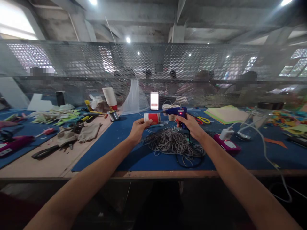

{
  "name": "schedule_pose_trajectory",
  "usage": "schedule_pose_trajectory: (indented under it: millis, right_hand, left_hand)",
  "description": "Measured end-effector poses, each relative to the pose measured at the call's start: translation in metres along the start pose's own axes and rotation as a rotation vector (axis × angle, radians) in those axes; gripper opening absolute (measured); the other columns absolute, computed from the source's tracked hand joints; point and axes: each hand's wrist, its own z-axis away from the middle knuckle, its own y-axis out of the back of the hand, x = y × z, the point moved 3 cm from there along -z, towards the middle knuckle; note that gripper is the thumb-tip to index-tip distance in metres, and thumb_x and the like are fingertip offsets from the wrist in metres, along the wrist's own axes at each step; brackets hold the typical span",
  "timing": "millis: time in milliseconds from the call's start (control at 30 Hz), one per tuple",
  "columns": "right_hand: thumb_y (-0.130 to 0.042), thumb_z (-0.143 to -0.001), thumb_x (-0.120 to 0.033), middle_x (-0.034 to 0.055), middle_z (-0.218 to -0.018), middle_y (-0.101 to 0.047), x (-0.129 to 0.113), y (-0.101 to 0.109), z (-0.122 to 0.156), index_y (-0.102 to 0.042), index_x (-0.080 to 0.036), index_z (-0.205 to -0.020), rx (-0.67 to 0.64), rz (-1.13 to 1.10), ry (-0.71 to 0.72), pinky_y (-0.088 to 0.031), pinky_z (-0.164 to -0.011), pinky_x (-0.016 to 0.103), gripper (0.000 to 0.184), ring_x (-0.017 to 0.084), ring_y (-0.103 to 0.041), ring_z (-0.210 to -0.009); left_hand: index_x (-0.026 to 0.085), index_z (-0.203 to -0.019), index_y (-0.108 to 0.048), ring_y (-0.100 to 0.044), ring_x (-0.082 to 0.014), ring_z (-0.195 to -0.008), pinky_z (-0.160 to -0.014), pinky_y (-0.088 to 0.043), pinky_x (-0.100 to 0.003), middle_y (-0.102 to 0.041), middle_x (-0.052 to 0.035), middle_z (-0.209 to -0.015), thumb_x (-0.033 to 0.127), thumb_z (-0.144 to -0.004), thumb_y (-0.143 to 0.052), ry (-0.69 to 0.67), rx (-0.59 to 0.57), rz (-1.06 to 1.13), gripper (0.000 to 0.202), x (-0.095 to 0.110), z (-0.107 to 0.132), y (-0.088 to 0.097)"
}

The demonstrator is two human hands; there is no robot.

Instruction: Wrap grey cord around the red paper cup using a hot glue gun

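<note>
My left hand point(139, 130) is closed around a red and white paper cup point(153, 118) lying on its side in the air above the table. In my right hand point(190, 125) is a blue glue gun point(176, 111) with a small red light lit; its nozzle points left, close to the cup's upper right edge. Whether the nozzle touches the cup I cannot tell. Below both hands lies a tangled heap of grey cord point(171, 142) on the blue mat point(107, 153). Two small cups with handles point(167, 107) stand behind the glue gun.
A stack of paper cups point(109, 96) leans at the back, near a metal tin point(112, 116). Gloves point(88, 132) lie left. On the right are a purple power strip point(227, 145) with a white cable, a glass jar point(254, 121) and coloured sheets point(226, 114). A perforated screen point(158, 60) crosses behind.
</note>
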Motion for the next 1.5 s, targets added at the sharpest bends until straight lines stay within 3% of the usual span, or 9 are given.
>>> schedule_pose_trajectory:
  millis: [333,533,733,967,1100,1200,1300,1400,1500]
  right_hand:
    - [-0.077,-0.065,-0.064,-0.0002,-0.062,-0.062,0.021,0.043,-0.012,-0.066,-0.018,-0.069,0.109,0.427,-0.238,-0.038,-0.057,0.028,0.047,0.016,-0.054,-0.06]
    - [-0.063,-0.076,-0.069,0.0008,-0.053,-0.058,0.042,0.057,-0.019,-0.058,-0.021,-0.052,0.082,0.743,-0.233,-0.035,-0.056,0.029,0.055,0.017,-0.055,-0.058]
    - [-0.053,-0.085,-0.067,0.0075,-0.069,-0.068,0.055,0.061,-0.023,-0.064,-0.02,-0.061,0.068,1.105,-0.315,-0.036,-0.06,0.03,0.054,0.022,-0.065,-0.072]
    - [-0.056,-0.086,-0.064,0.0157,-0.094,-0.074,0.055,0.056,-0.018,-0.071,-0.018,-0.08,0.058,1.206,-0.383,-0.046,-0.076,0.036,0.048,0.03,-0.069,-0.093]
    - [-0.058,-0.091,-0.042,0.0145,-0.108,-0.072,0.037,0.036,-0.016,-0.069,-0.018,-0.098,0.176,1.019,-0.047,-0.049,-0.087,0.038,0.028,0.027,-0.067,-0.101]
    - [-0.054,-0.094,-0.036,0.0099,-0.108,-0.074,0.022,0.005,-0.017,-0.065,-0.019,-0.108,0.033,0.548,0.137,-0.05,-0.095,0.037,0.025,0.022,-0.068,-0.102]
    - [-0.052,-0.096,-0.044,0.0101,-0.112,-0.074,0.01,-0.024,-0.017,-0.064,-0.021,-0.113,-0.147,0.195,0.092,-0.05,-0.1,0.04,0.031,0.022,-0.069,-0.109]
    - [-0.056,-0.094,-0.051,0.0124,-0.105,-0.075,0.003,-0.043,-0.015,-0.067,-0.019,-0.102,-0.272,0.163,0.022,-0.051,-0.098,0.042,0.035,0.026,-0.069,-0.106]
    - [-0.069,-0.086,-0.043,0.0106,-0.091,-0.076,-0.001,-0.047,-0.013,-0.066,-0.019,-0.1,-0.288,0.203,-0.009,-0.054,-0.09,0.041,0.028,0.025,-0.072,-0.092]
  left_hand:
    - [0.016,-0.091,-0.079,-0.065,-0.0175,-0.078,-0.084,-0.051,-0.034,-0.076,-0.0073,-0.089,0.044,-0.067,-0.086,0.002,0.027,0.013,0.038,0.002,0.0,0.001]
    - [0.016,-0.09,-0.079,-0.065,-0.0182,-0.078,-0.084,-0.051,-0.035,-0.076,-0.007,-0.087,0.045,-0.063,-0.088,0.015,0.034,0.006,0.04,0.006,0.002,-0.002]
    - [0.016,-0.09,-0.079,-0.065,-0.019,-0.081,-0.082,-0.051,-0.033,-0.075,-0.0067,-0.087,0.047,-0.06,-0.09,0.026,0.035,0.021,0.045,0.007,0.004,-0.004]
    - [0.016,-0.09,-0.079,-0.065,-0.0177,-0.079,-0.083,-0.05,-0.032,-0.076,-0.0068,-0.089,0.047,-0.062,-0.089,0.018,0.003,0.024,0.043,0.006,0.005,-0.006]
    - [0.016,-0.092,-0.08,-0.065,-0.017,-0.078,-0.085,-0.051,-0.033,-0.076,-0.006,-0.086,0.043,-0.065,-0.088,0.015,-0.016,0.039,0.039,0.008,0.006,-0.008]
    - [0.016,-0.091,-0.079,-0.065,-0.0159,-0.078,-0.084,-0.051,-0.032,-0.076,-0.0053,-0.086,0.04,-0.067,-0.087,0.005,-0.011,0.031,0.035,0.009,0.007,-0.008]
    - [0.016,-0.092,-0.079,-0.065,-0.0164,-0.08,-0.084,-0.051,-0.032,-0.076,-0.0057,-0.088,0.041,-0.068,-0.086,-0.006,0.001,0.027,0.036,0.01,0.007,-0.007]
    - [0.015,-0.093,-0.079,-0.066,-0.0174,-0.082,-0.086,-0.051,-0.033,-0.076,-0.0066,-0.09,0.042,-0.067,-0.086,-0.02,0.023,0.036,0.038,0.011,0.006,-0.006]
    - [0.016,-0.093,-0.079,-0.066,-0.0175,-0.083,-0.085,-0.051,-0.033,-0.076,-0.0067,-0.092,0.043,-0.067,-0.086,-0.026,0.039,0.034,0.039,0.01,0.005,-0.005]
